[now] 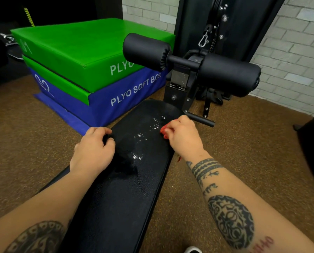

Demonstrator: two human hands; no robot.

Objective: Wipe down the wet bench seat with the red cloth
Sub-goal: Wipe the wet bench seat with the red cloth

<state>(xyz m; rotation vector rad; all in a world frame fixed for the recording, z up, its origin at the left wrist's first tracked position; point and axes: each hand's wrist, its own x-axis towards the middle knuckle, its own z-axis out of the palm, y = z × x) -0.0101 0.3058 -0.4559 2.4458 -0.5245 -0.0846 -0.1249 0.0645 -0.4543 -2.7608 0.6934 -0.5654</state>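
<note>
Right hand (182, 136) fingers clutch a bunched red cloth (164, 131) on the black padded table (119, 198). Left hand (94, 148) fingers curl over its edge. Droplets (145, 136) lie between; press flat, sweep leftward.

Even indoor light, perhaps from overhead; glare on the wet bench seat (127, 179); wide-angle bending at edges.

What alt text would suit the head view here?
Right hand presses a bunched red cloth onto the right edge of a black bench seat beside glistening droplets; left hand grips the left edge. Stacked plyo boxes sit behind.
</note>
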